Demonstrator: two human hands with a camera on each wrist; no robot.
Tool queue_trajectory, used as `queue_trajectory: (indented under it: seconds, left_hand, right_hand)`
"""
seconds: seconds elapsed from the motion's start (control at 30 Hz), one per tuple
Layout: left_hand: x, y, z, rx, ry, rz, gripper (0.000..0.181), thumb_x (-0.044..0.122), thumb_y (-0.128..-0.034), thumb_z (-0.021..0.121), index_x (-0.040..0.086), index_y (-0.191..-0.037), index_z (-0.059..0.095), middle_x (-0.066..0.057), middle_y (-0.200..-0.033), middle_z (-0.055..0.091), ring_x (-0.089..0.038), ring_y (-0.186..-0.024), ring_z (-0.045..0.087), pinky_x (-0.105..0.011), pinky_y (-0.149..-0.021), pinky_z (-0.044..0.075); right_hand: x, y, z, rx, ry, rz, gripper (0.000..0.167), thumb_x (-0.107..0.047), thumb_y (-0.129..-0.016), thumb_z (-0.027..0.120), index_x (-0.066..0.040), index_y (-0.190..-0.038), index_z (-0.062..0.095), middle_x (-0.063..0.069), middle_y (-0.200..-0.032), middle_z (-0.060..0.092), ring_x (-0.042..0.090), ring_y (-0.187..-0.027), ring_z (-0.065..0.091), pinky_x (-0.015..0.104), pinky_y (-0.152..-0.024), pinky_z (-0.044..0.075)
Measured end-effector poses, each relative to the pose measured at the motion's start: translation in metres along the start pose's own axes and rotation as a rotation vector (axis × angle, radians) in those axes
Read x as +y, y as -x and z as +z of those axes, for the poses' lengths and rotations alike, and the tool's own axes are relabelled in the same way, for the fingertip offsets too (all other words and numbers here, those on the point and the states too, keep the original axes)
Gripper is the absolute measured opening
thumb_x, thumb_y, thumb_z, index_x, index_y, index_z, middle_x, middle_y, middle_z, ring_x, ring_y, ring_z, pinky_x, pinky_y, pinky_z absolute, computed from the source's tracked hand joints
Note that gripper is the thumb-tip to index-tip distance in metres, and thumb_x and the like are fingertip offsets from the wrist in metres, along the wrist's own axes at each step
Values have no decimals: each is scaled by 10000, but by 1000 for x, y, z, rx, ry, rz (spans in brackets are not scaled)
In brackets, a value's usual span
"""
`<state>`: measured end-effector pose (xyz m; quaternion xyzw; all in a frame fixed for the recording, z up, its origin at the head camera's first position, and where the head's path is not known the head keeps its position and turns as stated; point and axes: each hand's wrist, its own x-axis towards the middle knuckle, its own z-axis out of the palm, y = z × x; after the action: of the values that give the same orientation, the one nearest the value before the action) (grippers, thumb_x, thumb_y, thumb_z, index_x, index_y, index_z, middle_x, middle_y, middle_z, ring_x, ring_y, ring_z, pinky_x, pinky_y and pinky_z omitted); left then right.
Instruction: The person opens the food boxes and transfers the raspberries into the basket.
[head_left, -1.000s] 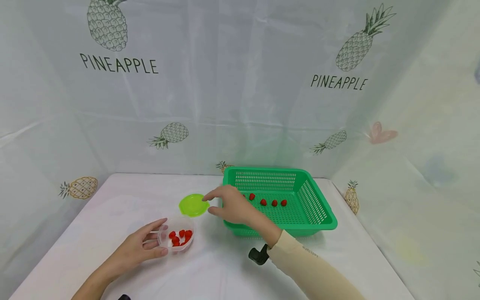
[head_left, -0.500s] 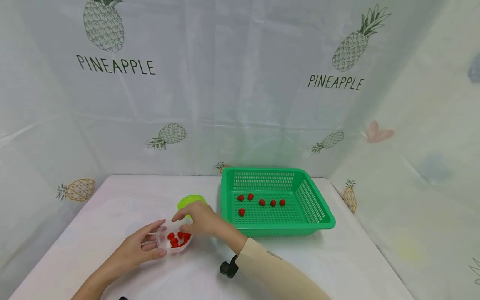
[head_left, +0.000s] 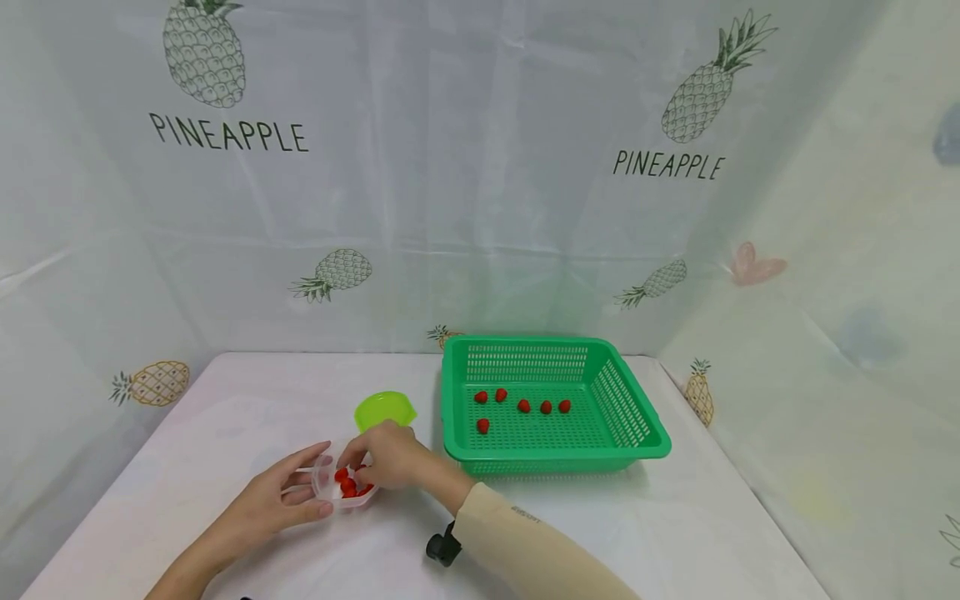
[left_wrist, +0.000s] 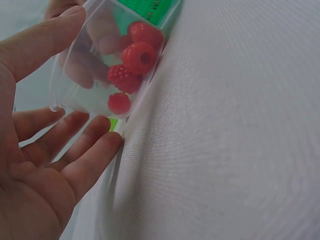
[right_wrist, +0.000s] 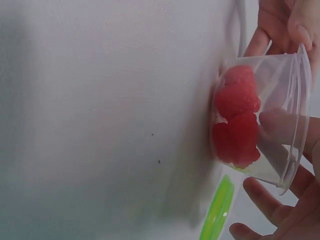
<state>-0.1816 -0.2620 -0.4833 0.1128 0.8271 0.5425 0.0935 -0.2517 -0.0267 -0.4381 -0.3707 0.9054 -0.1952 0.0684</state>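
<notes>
A clear plastic cup (head_left: 354,502) holding several red raspberries (head_left: 348,486) stands on the table. My left hand (head_left: 272,502) grips it from the left, thumb at the near side and fingers at the far side; the left wrist view has the thumb and fingertips of this hand (left_wrist: 42,167) at the cup's rim. From the right, my right hand (head_left: 396,457) reaches into the cup (right_wrist: 276,80), thumb and a finger apart near the berries (right_wrist: 236,140). No berry is visibly pinched in the right hand (right_wrist: 300,212). Part of that hand hides some berries in the head view.
A green basket (head_left: 555,453) with several raspberries (head_left: 524,406) stands right of the cup. Just behind the right hand lies a lime-green lid (head_left: 384,408). Patterned sheeting (head_left: 480,208) hangs behind the table.
My right hand has moved left and down from beside the basket, over the lid, into the cup. Berries at the basket's left are uncovered. The left hand has stayed at the cup.
</notes>
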Motion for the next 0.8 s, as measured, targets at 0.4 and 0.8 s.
queue_trajectory:
  seconds: [0.4, 0.8]
  left_hand:
    - [0, 0, 0, -10, 21, 18, 890, 226, -939, 837, 149, -1664, 328, -256, -1636, 394, -422, -1365, 586, -181, -961, 566]
    - [-1, -1, 0, 2, -12, 9, 884, 255, -935, 842, 180, -1661, 344, -231, -1630, 413, -423, -1376, 569, -356, -1033, 581]
  right_hand:
    - [-4, -6, 7, -61, 58, 21, 251, -181, -973, 777, -360, -1139, 835, -265, -926, 741, -66, -926, 536, 269, -840, 427]
    - [-16, -10, 5, -80, 152, 48, 221, -169, -956, 806, -329, -1099, 857, -241, -960, 773, -53, -914, 584, 228, -800, 435]
